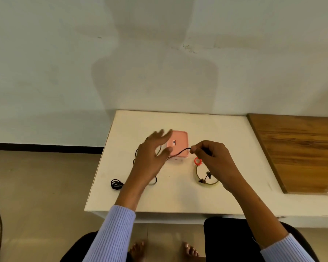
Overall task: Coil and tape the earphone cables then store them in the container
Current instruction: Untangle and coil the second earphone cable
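Sitting on the white worktop [225, 186], toward its far side: a pink container [180, 138] with its lid on, rounded corners, bearing a small white label [174, 142] with a red border and dark marks too small to read. No other writing legible anywhere.

Hovering in front of the container's left edge: the left hand [152, 154], fingers spread and relaxed, blurred at the tips, thumb out toward the right, gripping nothing. Cannot tell whether the thumb touches the cable beneath it.

Raised to the right of the container: the right hand [212, 157], fingers curled, thumb and forefinger pinching one end of a black earphone cable [180, 152]. From that pinch, stretched leftward across the container's near edge, passing under the left hand, then trailing in loose loops on the worktop behind the left wrist, uncoiled.

Lying at the left edge of the worktop, well apart from the container: a second earphone cable [116, 184], black, already wound into a small tight coil, partly overhanging the edge.

Resting near the right wrist: a roll of clear tape [206, 181], flat, with dark earbud-like pieces inside its ring. Just beyond it, beside the container's near right corner: a small orange ring [197, 161].

Lying on the right of the worktop: a brown wooden board [301, 148]. Covering both forearms: ribbed lilac sleeves [112, 233].
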The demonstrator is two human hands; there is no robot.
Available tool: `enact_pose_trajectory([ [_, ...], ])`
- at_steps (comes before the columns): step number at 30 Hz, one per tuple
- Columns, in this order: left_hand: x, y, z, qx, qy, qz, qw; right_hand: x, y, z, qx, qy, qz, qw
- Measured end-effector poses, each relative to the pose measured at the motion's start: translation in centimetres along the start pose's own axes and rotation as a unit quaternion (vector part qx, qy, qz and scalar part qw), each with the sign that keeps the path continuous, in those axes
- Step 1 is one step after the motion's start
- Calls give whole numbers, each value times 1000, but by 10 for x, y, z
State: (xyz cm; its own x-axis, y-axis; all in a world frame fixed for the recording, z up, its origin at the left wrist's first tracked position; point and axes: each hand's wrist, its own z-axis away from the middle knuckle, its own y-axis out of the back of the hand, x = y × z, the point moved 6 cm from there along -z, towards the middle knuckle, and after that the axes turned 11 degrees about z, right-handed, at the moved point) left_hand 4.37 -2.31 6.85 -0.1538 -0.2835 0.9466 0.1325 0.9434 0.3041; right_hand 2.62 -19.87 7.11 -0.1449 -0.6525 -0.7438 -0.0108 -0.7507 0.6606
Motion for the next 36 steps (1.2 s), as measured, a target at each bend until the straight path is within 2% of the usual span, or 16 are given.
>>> enact_pose_trajectory([
  [3,14,-14,1,-24,-39,31,998,-12,-5,0,-4,20,-12,1000],
  [6,20,-12,0,12,-63,14,998,-17,-6,1,-9,36,-44,998],
  [12,12,5,-3,91,-83,-54,991,5,3,1,-36,-10,-85,996],
  [18,1,18,-1,129,-45,-52,989,30,7,1,-66,-54,-81,993],
  [26,-10,23,-2,161,-16,-69,984,39,0,1,-48,-83,-92,991],
  [29,-14,21,-3,140,3,-63,988,47,1,-2,-18,-103,-82,991],
  [34,-23,10,-7,51,45,-44,997,54,-7,-5,16,-95,2,995],
  [36,-25,10,-6,44,53,-47,997,57,-12,-7,19,-93,23,995],
])
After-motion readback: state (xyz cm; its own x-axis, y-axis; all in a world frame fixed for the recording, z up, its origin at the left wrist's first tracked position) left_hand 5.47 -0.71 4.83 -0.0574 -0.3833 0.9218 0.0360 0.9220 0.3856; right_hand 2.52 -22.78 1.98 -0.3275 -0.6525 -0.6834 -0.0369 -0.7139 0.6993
